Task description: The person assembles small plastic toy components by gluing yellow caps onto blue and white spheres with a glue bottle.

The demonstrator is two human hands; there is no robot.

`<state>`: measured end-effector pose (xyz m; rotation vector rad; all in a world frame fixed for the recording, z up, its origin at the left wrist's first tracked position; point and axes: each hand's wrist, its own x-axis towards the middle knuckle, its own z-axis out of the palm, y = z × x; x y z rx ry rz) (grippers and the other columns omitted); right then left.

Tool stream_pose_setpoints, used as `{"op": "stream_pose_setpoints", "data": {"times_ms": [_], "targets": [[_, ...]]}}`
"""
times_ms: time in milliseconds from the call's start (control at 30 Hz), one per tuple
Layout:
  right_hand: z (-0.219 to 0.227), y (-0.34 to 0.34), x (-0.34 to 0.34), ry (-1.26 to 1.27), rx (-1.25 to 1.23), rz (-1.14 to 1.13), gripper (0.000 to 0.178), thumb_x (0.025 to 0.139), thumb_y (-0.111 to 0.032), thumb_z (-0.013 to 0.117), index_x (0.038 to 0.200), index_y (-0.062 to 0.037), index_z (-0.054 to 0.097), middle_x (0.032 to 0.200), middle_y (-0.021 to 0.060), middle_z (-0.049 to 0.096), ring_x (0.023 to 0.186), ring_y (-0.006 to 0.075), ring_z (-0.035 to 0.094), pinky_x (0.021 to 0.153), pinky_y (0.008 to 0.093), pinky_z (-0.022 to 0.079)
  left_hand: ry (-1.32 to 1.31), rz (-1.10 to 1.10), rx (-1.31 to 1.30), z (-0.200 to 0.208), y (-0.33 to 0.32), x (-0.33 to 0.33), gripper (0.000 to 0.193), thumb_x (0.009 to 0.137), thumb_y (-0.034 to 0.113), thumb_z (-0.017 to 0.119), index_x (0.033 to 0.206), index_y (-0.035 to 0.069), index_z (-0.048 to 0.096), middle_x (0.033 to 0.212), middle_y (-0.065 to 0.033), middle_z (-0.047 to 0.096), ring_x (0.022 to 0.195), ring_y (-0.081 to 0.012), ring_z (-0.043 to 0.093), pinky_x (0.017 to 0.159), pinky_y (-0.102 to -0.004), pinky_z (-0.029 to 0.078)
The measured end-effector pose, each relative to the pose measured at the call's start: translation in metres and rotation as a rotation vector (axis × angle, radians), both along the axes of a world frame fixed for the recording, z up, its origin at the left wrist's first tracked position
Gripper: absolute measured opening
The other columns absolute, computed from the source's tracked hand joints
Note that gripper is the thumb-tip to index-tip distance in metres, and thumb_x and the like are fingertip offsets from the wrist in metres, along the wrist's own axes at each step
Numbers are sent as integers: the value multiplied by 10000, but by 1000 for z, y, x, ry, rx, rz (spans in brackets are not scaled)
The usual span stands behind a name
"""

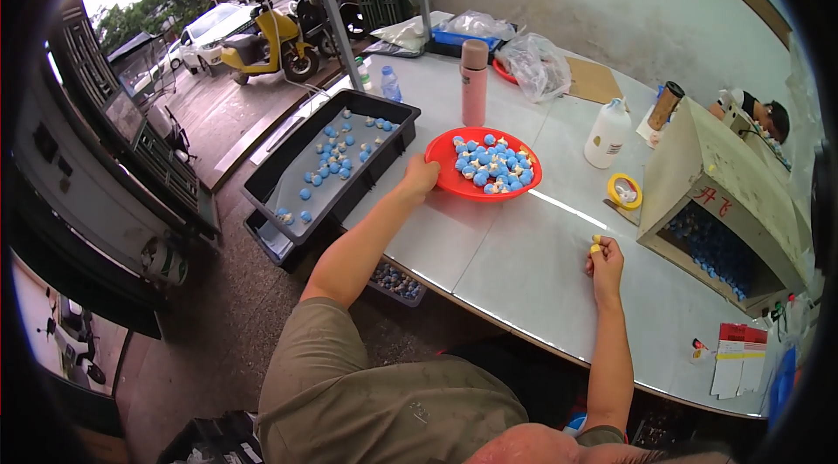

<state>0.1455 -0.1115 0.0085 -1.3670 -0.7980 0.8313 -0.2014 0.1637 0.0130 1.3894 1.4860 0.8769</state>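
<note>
My left hand [422, 176] grips the near left rim of a round red plastic basin [443, 184]. Inside the basin lie many small blue balls with cream-coloured parts [496, 169]. My right hand [605, 265] rests over the table to the right, its fingers loosely curled in. Yellow coverings show on the thumb tip and a fingertip, and I see nothing between them. Left of the basin, a black rectangular tray [353, 178] holds more of the blue and cream balls [330, 158], scattered over its grey bottom.
Behind the basin stands a pink thermos bottle [473, 89]. Farther right are a white plastic bottle [607, 134], a yellow tape roll [624, 192] and an open-fronted box [698, 211] with blue balls inside. Plastic bags [534, 67] lie at the back. Another person [768, 119] is at far right.
</note>
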Motion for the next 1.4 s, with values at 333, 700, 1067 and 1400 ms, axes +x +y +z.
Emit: {"op": "stream_pose_setpoints", "data": {"times_ms": [333,700,1067,1400], "targets": [[-3,-3,-2,-28,-32,1,137,915,-64,515,1038,-22,559,738,0,528,538,53,446,461,202,357,-262,363,193,161,-34,-218,316,794,19,482,1109,5,486,901,-89,578,718,-205,636,629,-389,572],[6,1,-5,-52,-44,-20,163,917,-71,520,1064,-17,565,756,-9,523,550,37,429,489,186,337,894,714,411,152,-15,-308,442,835,182,457,1259,57,450,1032,-289,642,944,-455,627,861,-497,485],[6,-4,-6,-57,-44,-18,162,923,-74,513,1064,-18,570,763,-7,533,556,39,436,493,189,342,1225,549,651,169,-26,-277,449,859,113,473,1305,147,430,975,-235,633,842,-420,645,726,-515,509],[4,0,-7,-45,-41,-5,165,916,-67,517,1062,-20,578,750,-10,531,551,40,438,483,195,344,1442,580,1058,206,-48,-263,439,874,84,504,1297,191,457,832,-140,567,643,-341,643,530,-465,523]]}}
